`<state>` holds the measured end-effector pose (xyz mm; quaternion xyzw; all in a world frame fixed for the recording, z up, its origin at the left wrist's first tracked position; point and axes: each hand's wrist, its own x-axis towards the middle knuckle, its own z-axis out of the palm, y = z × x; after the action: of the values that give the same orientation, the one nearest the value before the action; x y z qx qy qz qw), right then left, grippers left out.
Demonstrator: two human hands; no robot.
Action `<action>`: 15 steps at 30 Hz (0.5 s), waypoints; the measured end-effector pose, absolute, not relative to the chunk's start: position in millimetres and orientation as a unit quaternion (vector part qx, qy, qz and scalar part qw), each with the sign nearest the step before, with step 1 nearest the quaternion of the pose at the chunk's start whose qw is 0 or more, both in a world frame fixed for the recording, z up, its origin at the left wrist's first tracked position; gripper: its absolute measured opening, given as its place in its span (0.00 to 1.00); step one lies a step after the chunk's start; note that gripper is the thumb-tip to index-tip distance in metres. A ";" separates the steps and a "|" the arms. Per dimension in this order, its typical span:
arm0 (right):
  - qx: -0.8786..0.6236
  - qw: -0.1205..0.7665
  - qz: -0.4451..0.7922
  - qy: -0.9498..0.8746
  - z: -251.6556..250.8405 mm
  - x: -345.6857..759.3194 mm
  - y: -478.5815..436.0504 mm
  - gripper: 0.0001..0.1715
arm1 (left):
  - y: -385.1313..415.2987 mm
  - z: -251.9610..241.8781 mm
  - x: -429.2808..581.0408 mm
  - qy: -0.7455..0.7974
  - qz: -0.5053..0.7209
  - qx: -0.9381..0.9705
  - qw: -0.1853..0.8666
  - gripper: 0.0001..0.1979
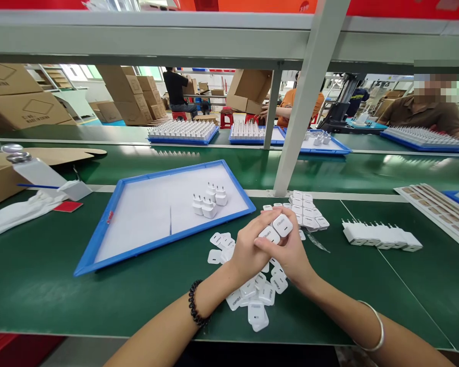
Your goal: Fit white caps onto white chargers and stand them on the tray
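My left hand (248,242) and my right hand (292,257) are closed together around two white charger plugs (282,225), whose printed faces with small port slots point toward me. The fingers hide their far ends. Under and beside my hands lies a loose pile of flat white printed face covers (248,289) with slots. Just beyond my right hand, a grouped block of white printed covers (308,211) rests on the green bench. Left of my hands, a blue-rimmed tray (137,247) holds several white charger plugs (209,208) with their pins up.
A row of white chargers (382,237) stands on the right. A slanted grey post (302,97) rises ahead of my hands. White gloves (26,211) and a cardboard box (0,181) lie at left. Across the bench are filled trays (183,133) and several people.
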<state>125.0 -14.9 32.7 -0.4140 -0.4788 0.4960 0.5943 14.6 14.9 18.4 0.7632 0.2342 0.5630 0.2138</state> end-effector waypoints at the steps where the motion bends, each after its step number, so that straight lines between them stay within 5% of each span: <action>1: -0.413 0.589 0.495 -0.488 31.9 125.4 -14.9 0.44 | 16.4 20.1 14.0 0.234 0.557 0.768 0.214 0.20; 5: -0.380 0.560 0.462 -0.573 33.9 130.6 -15.5 0.55 | 29.1 39.3 -1.1 0.234 0.542 0.792 0.158 0.19; 8: -0.368 0.572 0.411 -0.608 35.6 138.1 -9.6 0.48 | 45.7 62.1 -34.9 0.346 0.437 0.830 0.005 0.20; 10: -0.387 0.586 0.416 -0.578 34.2 144.1 -0.3 0.42 | 57.9 74.6 -65.3 0.496 0.222 0.831 -0.117 0.21; 15: -0.475 0.574 0.476 -0.467 20.6 154.3 27.3 0.33 | 85.0 74.3 -124.5 0.608 0.047 0.781 -0.134 0.04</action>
<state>154.3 27.3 20.6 -0.4749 -0.4673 0.4760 0.5740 -124.5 85.0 74.3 0.7811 0.6081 0.0469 -0.1338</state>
